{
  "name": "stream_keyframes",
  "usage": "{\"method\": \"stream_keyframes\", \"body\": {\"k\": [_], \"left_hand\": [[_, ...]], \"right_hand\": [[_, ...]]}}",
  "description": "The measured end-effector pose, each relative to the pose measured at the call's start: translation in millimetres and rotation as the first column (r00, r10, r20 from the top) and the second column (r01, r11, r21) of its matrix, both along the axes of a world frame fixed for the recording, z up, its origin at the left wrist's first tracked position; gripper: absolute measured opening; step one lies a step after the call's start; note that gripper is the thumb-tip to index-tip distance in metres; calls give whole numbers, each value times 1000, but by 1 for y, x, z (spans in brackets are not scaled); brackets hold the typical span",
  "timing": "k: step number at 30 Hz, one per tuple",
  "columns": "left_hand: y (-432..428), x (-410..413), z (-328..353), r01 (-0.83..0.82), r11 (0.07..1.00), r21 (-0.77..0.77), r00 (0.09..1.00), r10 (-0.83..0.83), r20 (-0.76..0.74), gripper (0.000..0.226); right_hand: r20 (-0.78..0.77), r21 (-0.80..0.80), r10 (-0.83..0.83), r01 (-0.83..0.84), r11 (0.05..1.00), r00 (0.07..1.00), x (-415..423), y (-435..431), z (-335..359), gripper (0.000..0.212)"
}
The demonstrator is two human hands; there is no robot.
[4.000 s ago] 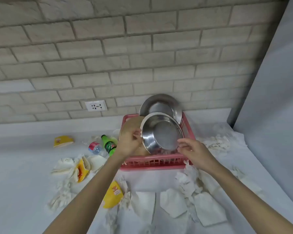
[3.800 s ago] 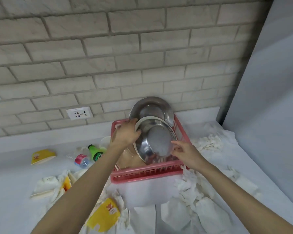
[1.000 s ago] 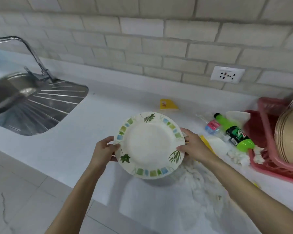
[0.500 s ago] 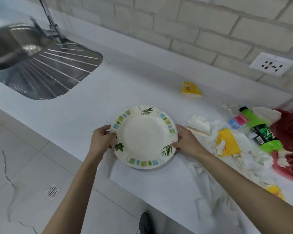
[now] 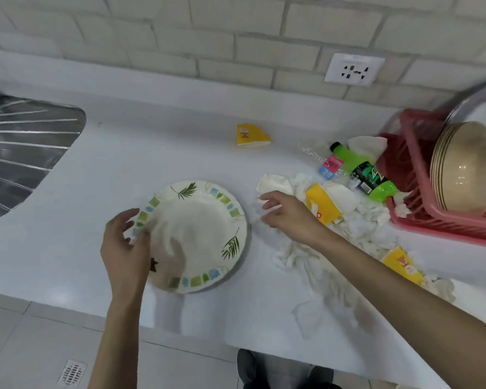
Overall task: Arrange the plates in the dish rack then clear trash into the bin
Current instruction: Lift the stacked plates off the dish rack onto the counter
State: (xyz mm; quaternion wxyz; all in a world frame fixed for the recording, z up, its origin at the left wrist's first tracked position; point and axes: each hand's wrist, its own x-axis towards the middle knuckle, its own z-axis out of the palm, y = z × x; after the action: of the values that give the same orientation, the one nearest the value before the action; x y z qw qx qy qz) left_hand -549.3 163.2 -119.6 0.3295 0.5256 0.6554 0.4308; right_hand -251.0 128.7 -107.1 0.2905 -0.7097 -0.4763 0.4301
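"White leaf-patterned plate (image 5: pixel 197 237): where is it located?"

"It is laid flat on the countertop (image 5: pixel 152 153), near the front edge. Its left rim is touched by the loosely spread fingers of the left hand (image 5: pixel 124 248). The right hand (image 5: pixel 289 217) is held open just beside the right rim, over crumpled tissues (image 5: pixel 295 258). Bare counter is left between plate and sink drainboard (image 5: pixel 20 153). The red dish rack (image 5: pixel 432 224) is set well apart, rightward."
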Motion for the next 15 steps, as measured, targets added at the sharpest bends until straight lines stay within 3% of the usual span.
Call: {"method": "stream_keyframes", "body": {"k": [4, 9, 15], "left_hand": [[-14, 70, 33, 197, 980, 36, 975, -200, 96, 25], [-38, 159, 45, 445, 895, 11, 875, -437, 207, 30], [-76, 260, 54, 632, 775, 29, 759, -625, 182, 31]], "right_hand": [[-126, 90, -119, 131, 987, 985, 41, -35, 23, 31], [-236, 151, -236, 276, 949, 943, 93, -77, 46, 24], [-277, 206, -282, 344, 916, 918, 158, -133, 56, 11]]}}
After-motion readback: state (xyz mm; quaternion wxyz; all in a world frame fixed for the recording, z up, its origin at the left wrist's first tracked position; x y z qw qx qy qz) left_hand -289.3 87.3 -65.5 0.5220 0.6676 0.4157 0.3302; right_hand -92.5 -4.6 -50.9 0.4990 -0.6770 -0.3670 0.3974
